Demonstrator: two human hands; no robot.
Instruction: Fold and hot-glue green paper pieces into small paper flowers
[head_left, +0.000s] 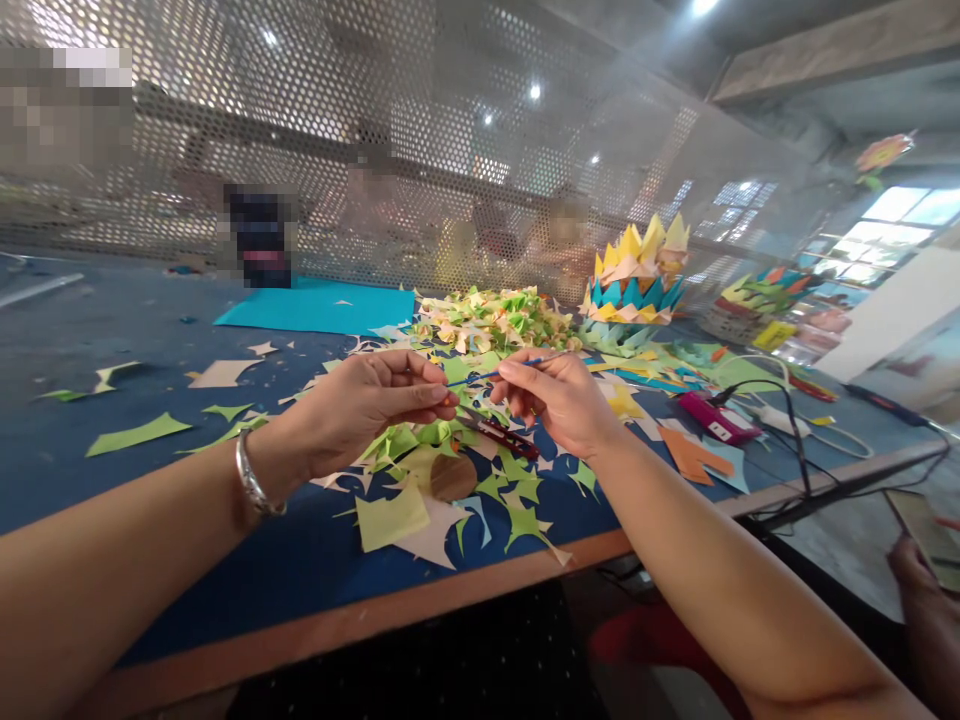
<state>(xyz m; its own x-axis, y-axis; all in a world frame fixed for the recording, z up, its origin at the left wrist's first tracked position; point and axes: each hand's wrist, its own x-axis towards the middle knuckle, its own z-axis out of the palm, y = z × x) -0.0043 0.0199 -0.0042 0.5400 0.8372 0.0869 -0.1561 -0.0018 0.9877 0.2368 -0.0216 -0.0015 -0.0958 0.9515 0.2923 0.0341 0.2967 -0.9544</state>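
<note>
One desk (255, 580) carries one turquoise sheet (315, 308) and one heap of paper scraps (495, 320). Over the desk are two hands, left hand (382, 396) and right hand (561, 398). One magenta box (718, 415) bears one label (721, 432) too small to read. One thin blue stick (474, 379) spans the hands, each grip pinched closed on it.

On the blue table (300, 570), a rectangular turquoise paper sheet (322, 308) lies left of heaped green-and-cream paper scraps (495, 322), spiky multicoloured paper tiers (637, 290) standing right.
</note>
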